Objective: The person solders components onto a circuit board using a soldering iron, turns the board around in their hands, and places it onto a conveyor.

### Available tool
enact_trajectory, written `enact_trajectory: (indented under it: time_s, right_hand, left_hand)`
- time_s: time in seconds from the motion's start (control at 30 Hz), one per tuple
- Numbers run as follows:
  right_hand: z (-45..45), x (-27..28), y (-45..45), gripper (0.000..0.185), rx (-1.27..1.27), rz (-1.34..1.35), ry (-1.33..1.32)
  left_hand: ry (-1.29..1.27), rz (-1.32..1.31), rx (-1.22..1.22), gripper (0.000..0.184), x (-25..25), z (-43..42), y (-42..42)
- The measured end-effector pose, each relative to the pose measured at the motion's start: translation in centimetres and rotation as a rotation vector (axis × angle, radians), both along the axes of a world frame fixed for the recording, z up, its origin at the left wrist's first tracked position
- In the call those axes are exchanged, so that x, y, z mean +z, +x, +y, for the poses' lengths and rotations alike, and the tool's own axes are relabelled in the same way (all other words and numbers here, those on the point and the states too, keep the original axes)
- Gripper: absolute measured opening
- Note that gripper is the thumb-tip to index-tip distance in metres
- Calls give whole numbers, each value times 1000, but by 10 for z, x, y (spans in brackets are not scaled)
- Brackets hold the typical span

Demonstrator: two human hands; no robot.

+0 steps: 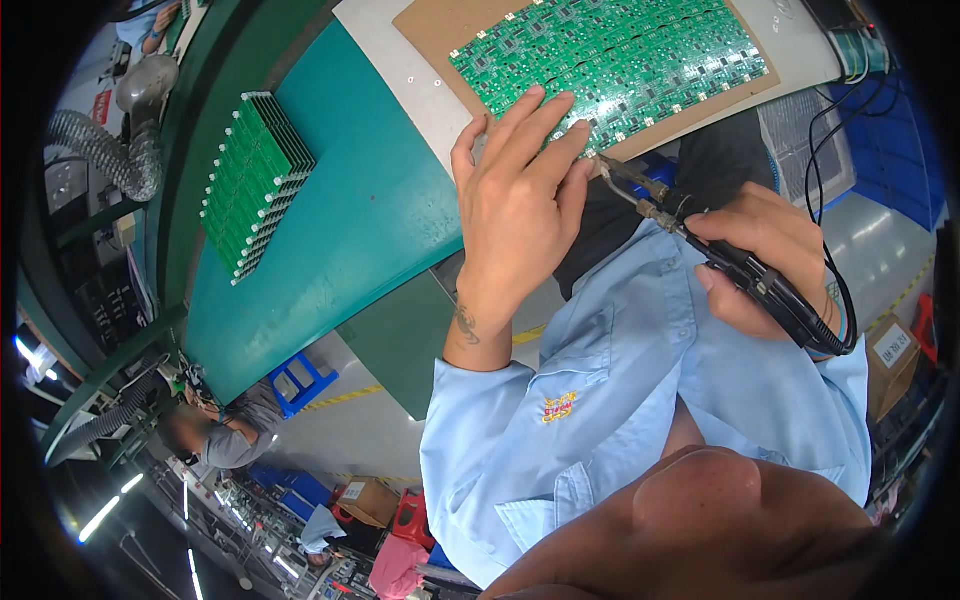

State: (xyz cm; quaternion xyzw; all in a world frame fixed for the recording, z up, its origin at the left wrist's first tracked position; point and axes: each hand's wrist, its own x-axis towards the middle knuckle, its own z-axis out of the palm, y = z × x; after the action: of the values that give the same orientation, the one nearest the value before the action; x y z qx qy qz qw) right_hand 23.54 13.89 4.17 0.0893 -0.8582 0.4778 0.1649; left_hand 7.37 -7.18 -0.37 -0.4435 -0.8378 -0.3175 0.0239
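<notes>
Head (700, 500) nearest; right hand (775, 235) grasps soldering iron (730, 262) beside left hand (520, 215), unclenched on circuit-board panel (630, 62); slip could burn fingers (578, 132).

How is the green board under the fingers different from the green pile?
The glossy green circuit board lies flat on a brown backing; the layered stack of green boards with white edge pieces sits on a teal tabletop. The left hand touches the circuit board; no hand touches the stack. Both are green.
</notes>
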Motion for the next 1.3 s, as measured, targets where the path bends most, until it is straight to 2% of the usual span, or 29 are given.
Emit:
enact_trajectory:
  time_s: [0.27, 0.33, 0.43, 0.5, 0.6, 0.77, 0.83, 0.87, 0.93, 1.0, 1.1, 1.3]
  right_hand:
    - [35, 5, -3, 44, -134, 54, 44]
    - [55, -6, -13, 43, -325, 55, -47]
    - [99, -31, -48, 39, -563, 244, -57]
    - [136, -53, -69, 37, -743, 145, -212]
    - [172, -75, -88, 38, -781, 21, -189]
    - [128, -41, -57, 42, -702, 216, -71]
    - [84, -20, -42, 38, -497, 265, -169]
    - [72, -14, -30, 38, -490, 254, -183]
    - [53, -4, -10, 39, -118, 56, -64]
    - [32, -3, -3, 38, -40, 60, 13]
    - [12, -9, -3, 35, -18, 131, 2]
    - [1, -8, -3, 35, 9, 80, -29]
  left_hand:
    - [-55, -38, 12, 25, 4, 0, 2]
    - [-33, -29, 0, 25, 4, 1, 2]
    - [-37, -27, 12, 26, 4, 0, 2]
    - [-36, -20, 10, 26, 3, -1, 2]
    - [-34, -17, 14, 26, 3, 0, 2]
    - [-35, -33, 19, 26, 2, -2, 2]
    - [-50, -36, 31, 26, 0, -4, 3]
    - [-38, -25, 23, 26, -2, -3, 3]
    - [0, 1, 5, 26, -3, -2, 1]
    - [-7, -4, 12, 27, -3, -2, 1]
    - [-9, 8, 12, 27, -1, -2, 1]
    - [-5, -1, 10, 28, -2, -3, 2]
